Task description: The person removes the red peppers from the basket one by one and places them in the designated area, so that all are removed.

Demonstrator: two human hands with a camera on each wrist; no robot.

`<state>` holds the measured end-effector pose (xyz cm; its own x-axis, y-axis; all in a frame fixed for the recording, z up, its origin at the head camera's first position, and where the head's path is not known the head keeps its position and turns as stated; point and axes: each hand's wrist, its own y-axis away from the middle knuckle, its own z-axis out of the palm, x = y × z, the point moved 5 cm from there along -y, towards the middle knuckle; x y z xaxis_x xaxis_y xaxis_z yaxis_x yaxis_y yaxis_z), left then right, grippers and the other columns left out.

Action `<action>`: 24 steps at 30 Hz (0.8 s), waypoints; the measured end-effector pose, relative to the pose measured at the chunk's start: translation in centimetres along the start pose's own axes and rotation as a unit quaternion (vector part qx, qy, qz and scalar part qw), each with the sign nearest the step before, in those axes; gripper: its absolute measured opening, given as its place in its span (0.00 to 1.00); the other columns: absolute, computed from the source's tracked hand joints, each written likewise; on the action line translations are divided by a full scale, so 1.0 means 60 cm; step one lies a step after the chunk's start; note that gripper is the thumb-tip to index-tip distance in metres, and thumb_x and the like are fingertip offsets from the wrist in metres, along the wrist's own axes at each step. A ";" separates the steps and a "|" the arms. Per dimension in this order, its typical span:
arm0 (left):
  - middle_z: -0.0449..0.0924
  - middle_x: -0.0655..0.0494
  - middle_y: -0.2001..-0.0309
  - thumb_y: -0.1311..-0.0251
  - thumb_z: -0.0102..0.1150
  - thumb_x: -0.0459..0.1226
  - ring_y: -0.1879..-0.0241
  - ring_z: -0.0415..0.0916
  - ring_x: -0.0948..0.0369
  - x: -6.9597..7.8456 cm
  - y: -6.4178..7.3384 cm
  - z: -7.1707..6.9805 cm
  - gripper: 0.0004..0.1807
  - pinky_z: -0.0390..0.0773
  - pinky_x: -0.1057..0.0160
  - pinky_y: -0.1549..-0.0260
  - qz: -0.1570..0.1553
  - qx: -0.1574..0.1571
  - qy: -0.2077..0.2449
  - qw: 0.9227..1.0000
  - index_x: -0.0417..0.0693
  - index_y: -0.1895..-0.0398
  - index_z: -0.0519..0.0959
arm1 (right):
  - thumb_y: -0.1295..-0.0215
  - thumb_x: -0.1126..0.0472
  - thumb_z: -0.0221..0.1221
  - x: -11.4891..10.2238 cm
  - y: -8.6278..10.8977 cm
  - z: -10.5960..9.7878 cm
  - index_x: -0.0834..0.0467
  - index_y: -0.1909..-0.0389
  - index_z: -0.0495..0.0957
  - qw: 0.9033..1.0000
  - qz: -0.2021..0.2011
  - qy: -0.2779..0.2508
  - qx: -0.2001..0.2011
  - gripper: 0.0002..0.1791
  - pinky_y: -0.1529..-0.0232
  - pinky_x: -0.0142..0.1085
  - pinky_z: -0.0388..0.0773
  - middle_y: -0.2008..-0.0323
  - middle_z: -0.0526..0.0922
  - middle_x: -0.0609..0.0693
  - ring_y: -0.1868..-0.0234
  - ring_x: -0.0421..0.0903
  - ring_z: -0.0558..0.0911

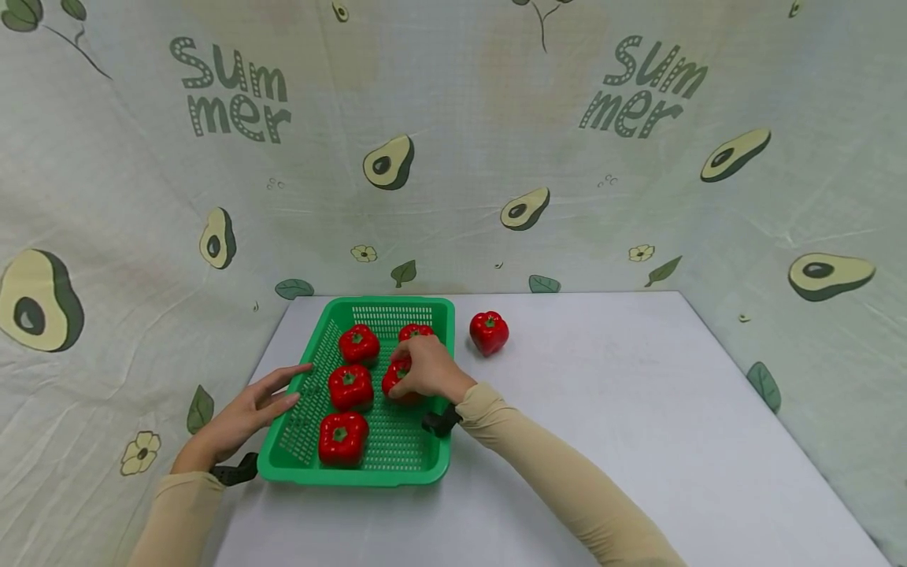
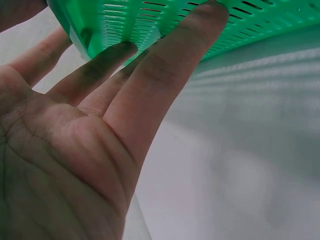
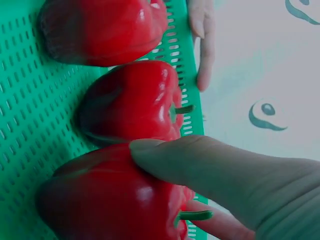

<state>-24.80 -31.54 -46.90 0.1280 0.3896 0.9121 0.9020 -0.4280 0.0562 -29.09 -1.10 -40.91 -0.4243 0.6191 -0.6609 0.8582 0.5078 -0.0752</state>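
A green perforated plastic basket (image 1: 354, 476) holds several red bell peppers, three of them in a column along its left side. My right hand (image 1: 428, 368) reaches in from the right and pinches a red bell pepper (image 3: 115, 200) by its sides, thumb (image 3: 175, 157) on one flank and stem showing. Behind it another pepper (image 1: 416, 331) is partly hidden by the hand. At the basket's left wall is my left hand (image 1: 244, 413), its fingers stretched out. In the left wrist view, fingertips (image 2: 212, 12) touch the slotted wall.
One more red bell pepper (image 1: 489, 334) lies outside the basket, to the right of its far corner. White tabletop (image 1: 623, 394) extends to the right and in front. A cloth with avocado prints (image 1: 453, 102) hangs behind and at both sides.
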 end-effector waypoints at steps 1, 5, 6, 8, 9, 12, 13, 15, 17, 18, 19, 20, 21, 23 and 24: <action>0.53 0.47 0.25 0.23 0.46 0.39 0.37 0.70 0.46 -0.001 0.000 0.000 0.28 0.78 0.51 0.48 0.000 -0.001 0.004 1.000 0.57 0.23 0.57 | 0.54 0.57 0.79 0.000 0.000 -0.002 0.58 0.51 0.84 1.000 -0.003 -0.005 0.003 0.27 0.57 0.31 0.77 0.52 0.84 0.49 0.52 0.43 0.77; 0.52 0.45 0.25 0.23 0.46 0.38 0.39 0.73 0.51 -0.002 0.000 0.001 0.28 0.79 0.59 0.51 0.005 -0.006 0.014 1.000 0.56 0.23 0.57 | 0.55 0.58 0.80 -0.001 0.002 -0.007 0.58 0.51 0.85 0.999 -0.009 -0.034 0.011 0.27 0.61 0.30 0.78 0.54 0.84 0.48 0.53 0.43 0.77; 0.52 0.45 0.25 0.23 0.45 0.38 0.39 0.73 0.52 -0.002 0.000 0.001 0.28 0.79 0.60 0.51 0.006 -0.007 0.018 1.000 0.56 0.23 0.57 | 0.55 0.58 0.80 0.000 0.003 -0.007 0.57 0.51 0.85 0.999 -0.008 -0.040 0.012 0.27 0.62 0.29 0.78 0.54 0.84 0.48 0.54 0.43 0.77; 0.52 0.45 0.25 0.23 0.45 0.38 0.40 0.74 0.54 -0.002 0.000 0.001 0.28 0.78 0.61 0.51 0.007 -0.007 0.019 1.000 0.56 0.22 0.57 | 0.54 0.57 0.79 -0.001 0.004 -0.010 0.57 0.51 0.85 0.999 -0.010 -0.049 0.013 0.26 0.64 0.29 0.78 0.54 0.83 0.47 0.54 0.43 0.76; 0.52 0.45 0.25 0.23 0.46 0.38 0.39 0.74 0.54 -0.002 0.000 0.001 0.28 0.79 0.61 0.51 0.008 -0.006 0.019 1.000 0.56 0.23 0.57 | 0.54 0.57 0.79 -0.001 0.005 -0.011 0.56 0.52 0.85 0.998 -0.011 -0.053 0.014 0.26 0.64 0.29 0.79 0.55 0.83 0.47 0.54 0.44 0.77; 0.52 0.45 0.24 0.23 0.46 0.38 0.38 0.72 0.54 -0.002 0.000 0.000 0.28 0.78 0.60 0.51 0.011 -0.007 0.014 1.000 0.56 0.22 0.57 | 0.52 0.57 0.78 -0.003 0.007 -0.019 0.56 0.52 0.84 0.997 -0.017 -0.068 0.018 0.25 0.65 0.30 0.80 0.54 0.82 0.47 0.54 0.44 0.77; 0.52 0.45 0.24 0.23 0.46 0.38 0.38 0.71 0.54 -0.002 0.000 0.000 0.28 0.78 0.60 0.51 0.012 -0.007 0.012 1.000 0.56 0.22 0.57 | 0.52 0.57 0.78 -0.004 0.008 -0.023 0.56 0.51 0.84 0.997 -0.018 -0.072 0.019 0.25 0.65 0.30 0.80 0.54 0.82 0.48 0.53 0.44 0.76; 0.51 0.46 0.24 0.23 0.46 0.38 0.37 0.70 0.53 -0.003 0.000 0.000 0.28 0.78 0.59 0.51 0.013 -0.007 0.009 1.000 0.57 0.22 0.57 | 0.51 0.57 0.77 -0.005 0.011 -0.032 0.56 0.51 0.84 0.996 -0.018 -0.080 0.022 0.25 0.64 0.31 0.80 0.53 0.82 0.48 0.52 0.45 0.76; 0.51 0.46 0.24 0.23 0.45 0.38 0.36 0.69 0.53 -0.004 0.000 0.001 0.28 0.78 0.59 0.51 0.014 -0.008 0.009 1.000 0.57 0.22 0.57 | 0.51 0.56 0.77 -0.007 0.013 -0.041 0.56 0.51 0.84 0.996 -0.015 -0.079 0.027 0.25 0.64 0.32 0.80 0.52 0.81 0.47 0.52 0.44 0.76; 0.51 0.47 0.24 0.23 0.46 0.38 0.36 0.69 0.54 -0.005 0.000 0.000 0.28 0.78 0.59 0.51 0.012 -0.006 0.009 1.000 0.57 0.22 0.57 | 0.52 0.56 0.78 -0.008 0.014 -0.046 0.56 0.51 0.84 0.996 -0.013 -0.080 0.029 0.25 0.64 0.32 0.80 0.52 0.81 0.47 0.52 0.44 0.76; 0.51 0.47 0.24 0.23 0.46 0.38 0.36 0.69 0.55 -0.005 0.000 0.000 0.28 0.78 0.59 0.51 0.011 -0.004 0.009 1.000 0.58 0.22 0.57 | 0.52 0.56 0.78 -0.009 0.015 -0.051 0.55 0.51 0.85 0.996 -0.012 -0.079 0.031 0.25 0.64 0.32 0.80 0.52 0.81 0.47 0.52 0.44 0.76; 0.51 0.47 0.24 0.23 0.46 0.38 0.36 0.69 0.55 -0.005 0.000 0.000 0.28 0.78 0.60 0.51 0.009 -0.003 0.009 1.000 0.58 0.23 0.57 | 0.52 0.56 0.78 -0.011 0.017 -0.056 0.54 0.51 0.85 0.996 -0.010 -0.081 0.034 0.25 0.64 0.33 0.80 0.52 0.82 0.47 0.52 0.44 0.76; 0.51 0.47 0.24 0.23 0.46 0.38 0.36 0.70 0.55 -0.005 0.000 0.000 0.28 0.78 0.60 0.51 0.007 -0.002 0.010 1.000 0.58 0.23 0.57 | 0.52 0.55 0.78 -0.011 0.018 -0.060 0.54 0.51 0.85 0.996 -0.010 -0.080 0.037 0.25 0.64 0.33 0.80 0.52 0.82 0.46 0.52 0.44 0.76; 0.52 0.47 0.24 0.23 0.46 0.39 0.36 0.70 0.52 -0.005 0.001 0.000 0.28 0.78 0.60 0.51 0.004 0.001 0.012 1.000 0.58 0.23 0.57 | 0.52 0.55 0.78 -0.012 0.020 -0.068 0.53 0.51 0.85 0.996 -0.010 -0.083 0.039 0.25 0.64 0.33 0.81 0.52 0.81 0.46 0.52 0.44 0.76; 0.52 0.47 0.24 0.23 0.46 0.39 0.36 0.69 0.50 -0.005 0.001 0.000 0.28 0.78 0.59 0.51 0.003 0.002 0.011 1.000 0.58 0.23 0.57 | 0.52 0.55 0.77 -0.013 0.021 -0.071 0.52 0.51 0.85 0.996 -0.011 -0.085 0.039 0.25 0.64 0.33 0.81 0.52 0.81 0.46 0.52 0.44 0.76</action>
<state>-24.75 -31.68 -47.18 0.1247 0.3680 0.9214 0.9031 -0.4266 0.0482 -28.90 1.63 -37.33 -0.3936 0.4947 -0.7749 0.8720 0.4676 -0.1444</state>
